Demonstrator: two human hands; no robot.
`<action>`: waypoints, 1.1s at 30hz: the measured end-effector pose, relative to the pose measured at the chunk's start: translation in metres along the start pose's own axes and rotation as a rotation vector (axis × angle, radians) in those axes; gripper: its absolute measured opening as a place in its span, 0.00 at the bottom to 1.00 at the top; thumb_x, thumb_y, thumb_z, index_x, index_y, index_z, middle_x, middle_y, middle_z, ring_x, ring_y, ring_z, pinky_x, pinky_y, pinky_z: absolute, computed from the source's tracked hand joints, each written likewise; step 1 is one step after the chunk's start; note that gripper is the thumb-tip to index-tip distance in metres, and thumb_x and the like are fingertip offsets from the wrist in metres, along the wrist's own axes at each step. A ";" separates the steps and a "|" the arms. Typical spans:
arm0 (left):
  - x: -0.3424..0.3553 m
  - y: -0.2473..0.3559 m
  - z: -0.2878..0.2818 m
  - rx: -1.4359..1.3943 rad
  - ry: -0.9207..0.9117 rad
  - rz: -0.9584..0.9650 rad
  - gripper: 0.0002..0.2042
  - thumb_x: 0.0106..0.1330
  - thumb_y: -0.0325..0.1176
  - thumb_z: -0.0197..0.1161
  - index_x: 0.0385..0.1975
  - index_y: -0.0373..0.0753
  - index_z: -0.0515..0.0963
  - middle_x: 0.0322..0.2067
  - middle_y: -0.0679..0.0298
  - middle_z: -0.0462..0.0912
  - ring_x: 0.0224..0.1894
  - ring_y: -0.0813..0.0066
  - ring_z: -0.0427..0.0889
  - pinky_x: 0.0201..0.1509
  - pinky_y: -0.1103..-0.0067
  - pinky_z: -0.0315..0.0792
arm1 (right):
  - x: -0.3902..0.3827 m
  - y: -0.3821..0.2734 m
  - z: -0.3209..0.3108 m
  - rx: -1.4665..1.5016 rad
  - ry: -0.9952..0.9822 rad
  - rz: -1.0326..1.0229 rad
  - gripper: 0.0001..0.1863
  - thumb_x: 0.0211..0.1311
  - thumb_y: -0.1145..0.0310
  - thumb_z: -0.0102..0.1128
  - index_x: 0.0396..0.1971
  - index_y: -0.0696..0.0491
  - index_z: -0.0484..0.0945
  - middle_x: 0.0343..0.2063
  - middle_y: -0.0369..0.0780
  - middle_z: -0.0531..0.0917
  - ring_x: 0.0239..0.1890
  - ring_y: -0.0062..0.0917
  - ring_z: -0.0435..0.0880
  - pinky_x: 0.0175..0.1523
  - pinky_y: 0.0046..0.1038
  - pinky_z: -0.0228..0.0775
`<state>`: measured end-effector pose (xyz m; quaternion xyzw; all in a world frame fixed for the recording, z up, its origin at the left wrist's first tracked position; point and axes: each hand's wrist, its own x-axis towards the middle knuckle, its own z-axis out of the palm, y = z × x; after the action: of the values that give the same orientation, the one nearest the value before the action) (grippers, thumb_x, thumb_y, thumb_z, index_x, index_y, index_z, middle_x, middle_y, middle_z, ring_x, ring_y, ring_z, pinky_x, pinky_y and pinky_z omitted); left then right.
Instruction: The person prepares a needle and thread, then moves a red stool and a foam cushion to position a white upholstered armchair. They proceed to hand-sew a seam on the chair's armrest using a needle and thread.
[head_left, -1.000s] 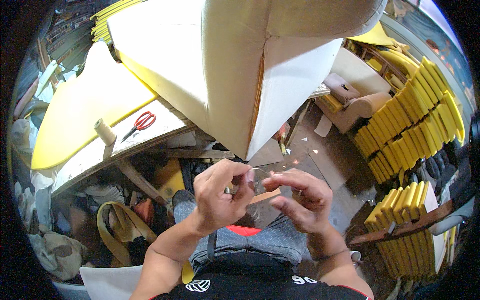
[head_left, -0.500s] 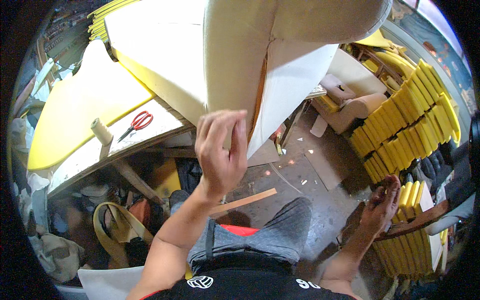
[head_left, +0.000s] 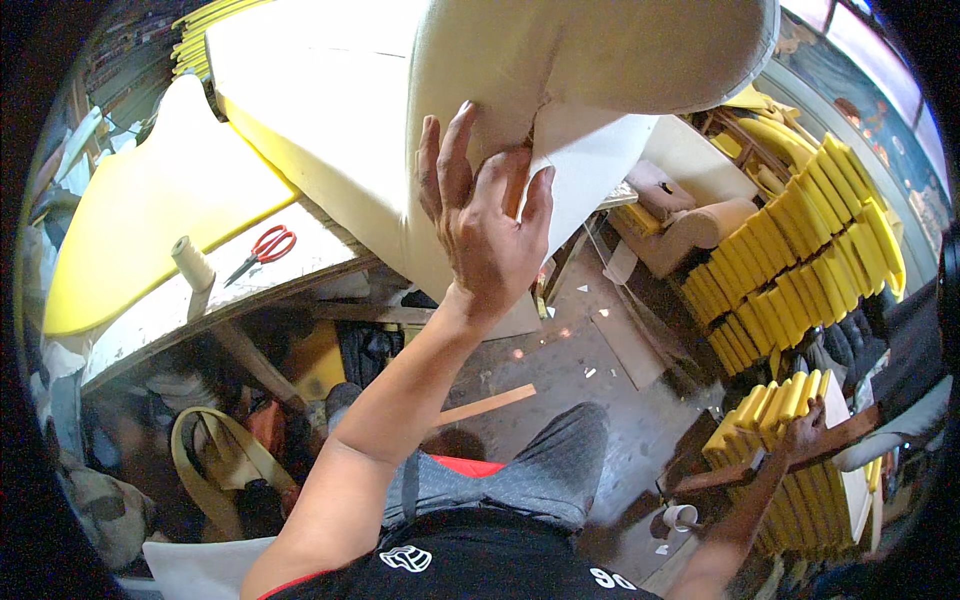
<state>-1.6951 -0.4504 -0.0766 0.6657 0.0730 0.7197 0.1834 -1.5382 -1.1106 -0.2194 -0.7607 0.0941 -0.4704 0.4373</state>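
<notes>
My left hand is raised at a large pale fabric-covered piece, palm toward it. Its fingers are spread, with the index finger and thumb beside a narrow brown-orange gap in the seam. Nothing shows held in it. Far to the right, my right hand is at a stack of yellow foam pads. Its fingers are dim and partly lost against the pads, so their grip is unclear. Red-handled scissors and a spool of pale thread are on the table at the left.
A yellow foam panel lies on the white worktable. More yellow pads are piled at the right. A wood strip and scraps are on the floor. A small white roll is near my right forearm.
My left hand has moved up and right onto the fabric piece, its fingers spreading. My right hand has moved down and right to the yellow pads. The view has shifted slightly.
</notes>
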 end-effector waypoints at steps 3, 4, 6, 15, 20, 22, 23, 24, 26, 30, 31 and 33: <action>0.007 -0.002 0.004 -0.011 0.038 -0.045 0.07 0.54 0.31 0.73 0.31 0.39 0.83 0.64 0.52 0.69 0.69 0.43 0.60 0.72 0.58 0.53 | -0.034 -0.086 0.051 0.059 -0.039 -0.262 0.18 0.74 0.65 0.52 0.56 0.60 0.75 0.51 0.42 0.82 0.48 0.26 0.81 0.49 0.25 0.73; 0.007 0.003 0.008 -0.044 0.036 -0.060 0.06 0.55 0.31 0.72 0.28 0.39 0.83 0.65 0.54 0.68 0.70 0.43 0.58 0.72 0.57 0.52 | -0.048 -0.114 0.054 0.124 -0.057 -0.327 0.18 0.73 0.65 0.52 0.56 0.60 0.75 0.51 0.41 0.83 0.48 0.26 0.82 0.49 0.25 0.73; 0.008 -0.002 0.011 -0.105 0.056 -0.086 0.05 0.54 0.31 0.72 0.28 0.38 0.84 0.65 0.54 0.69 0.70 0.44 0.59 0.72 0.58 0.53 | -0.083 -0.193 0.080 0.319 -0.187 -0.366 0.18 0.73 0.65 0.52 0.56 0.60 0.75 0.51 0.41 0.83 0.46 0.25 0.82 0.47 0.25 0.72; 0.005 -0.016 0.012 -0.360 0.050 -0.203 0.05 0.53 0.30 0.74 0.28 0.39 0.87 0.63 0.54 0.72 0.70 0.48 0.61 0.72 0.60 0.54 | -0.207 -0.444 0.148 0.903 -0.661 -0.524 0.08 0.67 0.76 0.58 0.41 0.61 0.82 0.40 0.43 0.86 0.44 0.27 0.84 0.50 0.26 0.76; 0.006 -0.026 0.010 -0.307 0.051 -0.124 0.05 0.51 0.30 0.75 0.27 0.40 0.87 0.63 0.56 0.73 0.70 0.47 0.62 0.71 0.60 0.57 | -0.231 -0.494 0.188 1.026 -0.776 -0.572 0.07 0.66 0.78 0.58 0.41 0.60 0.82 0.38 0.40 0.87 0.41 0.25 0.85 0.49 0.25 0.76; 0.005 -0.025 0.014 -0.294 0.058 -0.111 0.06 0.50 0.30 0.76 0.27 0.41 0.87 0.63 0.56 0.73 0.70 0.47 0.62 0.71 0.60 0.58 | -0.235 -0.496 0.201 1.074 -0.733 -0.614 0.07 0.67 0.77 0.58 0.41 0.59 0.82 0.37 0.40 0.87 0.40 0.24 0.85 0.47 0.25 0.76; 0.005 -0.026 0.013 -0.294 0.057 -0.117 0.06 0.50 0.30 0.76 0.27 0.41 0.87 0.63 0.56 0.73 0.70 0.47 0.62 0.71 0.60 0.58 | -0.229 -0.494 0.203 0.925 -0.758 -0.778 0.10 0.73 0.74 0.51 0.45 0.65 0.77 0.44 0.48 0.83 0.49 0.36 0.85 0.57 0.36 0.77; 0.005 -0.026 0.012 -0.294 0.055 -0.125 0.06 0.49 0.30 0.77 0.27 0.42 0.87 0.63 0.56 0.73 0.70 0.47 0.62 0.71 0.60 0.58 | -0.230 -0.494 0.208 0.968 -0.758 -0.762 0.11 0.73 0.73 0.52 0.45 0.65 0.77 0.43 0.47 0.84 0.49 0.35 0.85 0.56 0.35 0.77; 0.004 -0.026 0.012 -0.283 0.049 -0.129 0.07 0.49 0.30 0.77 0.27 0.42 0.87 0.62 0.57 0.74 0.70 0.47 0.62 0.71 0.60 0.59 | -0.234 -0.493 0.217 1.050 -0.755 -0.729 0.11 0.73 0.72 0.53 0.46 0.64 0.78 0.42 0.46 0.84 0.48 0.33 0.85 0.55 0.33 0.77; 0.002 -0.032 0.013 -0.274 0.058 -0.111 0.07 0.48 0.29 0.77 0.27 0.42 0.87 0.63 0.57 0.74 0.70 0.47 0.62 0.71 0.60 0.59 | -0.239 -0.492 0.215 0.947 -0.741 -0.651 0.11 0.72 0.71 0.56 0.45 0.63 0.79 0.39 0.43 0.86 0.45 0.28 0.85 0.53 0.29 0.77; 0.002 -0.034 0.012 -0.280 0.067 -0.104 0.07 0.48 0.29 0.77 0.28 0.42 0.87 0.63 0.58 0.74 0.70 0.46 0.63 0.71 0.60 0.59 | -0.241 -0.494 0.214 0.942 -0.736 -0.650 0.11 0.72 0.71 0.56 0.44 0.63 0.80 0.39 0.43 0.86 0.44 0.27 0.85 0.52 0.28 0.77; 0.002 -0.033 0.014 -0.292 0.066 -0.110 0.08 0.48 0.29 0.77 0.28 0.43 0.87 0.63 0.58 0.74 0.70 0.46 0.63 0.71 0.60 0.59 | -0.243 -0.495 0.216 0.998 -0.697 -0.623 0.08 0.69 0.73 0.59 0.42 0.62 0.81 0.36 0.42 0.87 0.40 0.24 0.85 0.48 0.26 0.77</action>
<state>-1.6760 -0.4212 -0.0849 0.6030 0.0099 0.7329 0.3149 -1.6297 -0.5543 -0.0380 -0.5665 -0.5037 -0.2891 0.5847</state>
